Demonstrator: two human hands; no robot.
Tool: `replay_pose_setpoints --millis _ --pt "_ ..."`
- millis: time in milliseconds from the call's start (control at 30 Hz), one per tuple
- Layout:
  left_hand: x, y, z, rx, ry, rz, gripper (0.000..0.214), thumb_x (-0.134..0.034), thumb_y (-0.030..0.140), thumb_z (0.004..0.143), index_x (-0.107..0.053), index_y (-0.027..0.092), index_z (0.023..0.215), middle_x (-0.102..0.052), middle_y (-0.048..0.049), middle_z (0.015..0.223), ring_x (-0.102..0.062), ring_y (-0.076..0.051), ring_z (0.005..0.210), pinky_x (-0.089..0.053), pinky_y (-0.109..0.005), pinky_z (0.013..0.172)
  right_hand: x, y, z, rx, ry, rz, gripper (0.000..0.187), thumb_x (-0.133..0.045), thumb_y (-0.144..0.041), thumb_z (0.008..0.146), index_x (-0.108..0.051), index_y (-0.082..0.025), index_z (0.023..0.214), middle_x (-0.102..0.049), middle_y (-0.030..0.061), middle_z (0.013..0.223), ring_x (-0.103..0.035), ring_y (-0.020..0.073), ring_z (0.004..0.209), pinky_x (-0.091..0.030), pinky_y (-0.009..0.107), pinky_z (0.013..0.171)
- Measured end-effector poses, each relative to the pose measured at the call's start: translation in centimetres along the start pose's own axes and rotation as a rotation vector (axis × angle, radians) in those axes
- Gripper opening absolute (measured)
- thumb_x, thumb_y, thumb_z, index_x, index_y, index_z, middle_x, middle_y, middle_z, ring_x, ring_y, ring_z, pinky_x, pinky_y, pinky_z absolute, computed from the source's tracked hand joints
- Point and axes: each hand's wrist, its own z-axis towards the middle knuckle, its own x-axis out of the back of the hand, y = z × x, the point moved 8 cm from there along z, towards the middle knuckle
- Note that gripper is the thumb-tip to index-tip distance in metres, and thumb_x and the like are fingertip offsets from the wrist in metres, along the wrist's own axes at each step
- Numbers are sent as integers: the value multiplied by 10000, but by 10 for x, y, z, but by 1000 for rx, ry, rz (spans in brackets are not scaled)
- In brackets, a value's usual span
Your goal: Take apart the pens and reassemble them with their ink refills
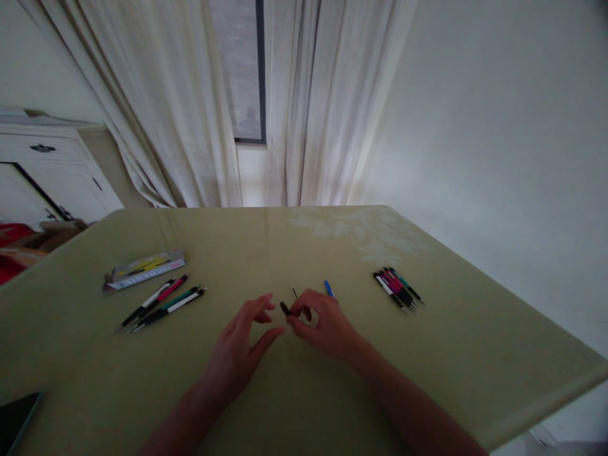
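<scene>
My right hand (323,324) rests on the green table (465,354) with its fingertips pinched on a small black pen part (285,308). A thin dark refill (295,294) and a blue pen piece (329,289) poke out just beyond that hand. My left hand (240,345) is right beside it, fingers curled and apart, thumb and forefinger close to the black part but holding nothing. A row of several whole pens (161,302) lies to the left, and a bundle of several pens (398,288) lies to the right.
A flat pen box (145,268) sits at the left behind the row of pens. A dark tablet corner (16,418) shows at the near left edge. Curtains (304,101) and a white cabinet (52,177) stand behind the table.
</scene>
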Motion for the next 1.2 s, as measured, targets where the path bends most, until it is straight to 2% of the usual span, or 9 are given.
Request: replay_pose_setpoints --millis 100,200,333,533,667,733,833,967,1200 --pt "-6 -12 0 73 -65 56 396 -559 403 1042 -494 261 1405 -671 -42 1081 -688 -155 808 -599 -332 811 24 26 2 -107 140 -362 76 -677 -222 858 -632 -190 806 -677 26 847 -594 178 796 -406 313 808" --pt "-10 -20 0 97 -109 81 334 -529 362 1052 -514 261 1370 -654 -24 1054 -669 -141 771 -584 -323 803 32 49 3 -211 130 -578 94 -671 -235 865 -629 -191 793 -680 44 869 -606 202 840 -384 332 819" --pt "-13 -27 -1 117 -130 95 335 -512 359 1051 -509 260 1371 -652 -14 1048 -664 -136 755 -572 -309 792 26 61 3 -282 69 -680 110 -667 -270 886 -653 -192 809 -691 65 901 -625 227 899 -375 342 830" --pt "-11 -26 0 131 -118 84 328 -503 364 1045 -523 247 1350 -666 -4 1011 -649 -132 721 -549 -290 773 28 63 2 -302 100 -684 137 -664 -289 880 -654 -195 782 -691 64 890 -625 232 892 -377 353 827" --pt "-11 -26 -1 171 -185 143 236 -489 400 1048 -624 219 977 -627 30 782 -565 -122 593 -461 -247 618 53 65 0 -308 275 -597 180 -603 -286 897 -604 -205 737 -665 46 814 -602 200 778 -379 335 766" --pt "-10 -25 -1 165 -196 188 338 -491 422 1040 -561 213 784 -536 52 650 -487 -114 526 -385 -238 556 67 67 -2 -306 384 -535 205 -574 -297 902 -563 -212 717 -647 40 778 -578 187 719 -378 327 732" --pt "-6 -24 -1 120 -137 230 444 -502 426 1022 -416 216 641 -361 78 560 -372 -97 472 -297 -236 521 83 72 -6 -314 503 -465 248 -543 -339 901 -494 -228 685 -610 30 727 -533 176 653 -364 319 677" --pt "-9 -29 -3 69 -130 244 500 -506 404 1014 -299 218 598 -239 84 563 -282 -86 465 -244 -246 518 87 76 -8 -335 538 -433 274 -526 -367 895 -447 -236 667 -574 14 689 -497 168 620 -335 314 635" --pt "-10 -31 -3 28 -138 206 472 -469 339 1029 -309 219 601 -255 74 582 -264 -91 489 -243 -256 523 84 75 -7 -314 512 -419 266 -518 -364 903 -464 -231 679 -577 15 690 -499 168 619 -339 314 645"
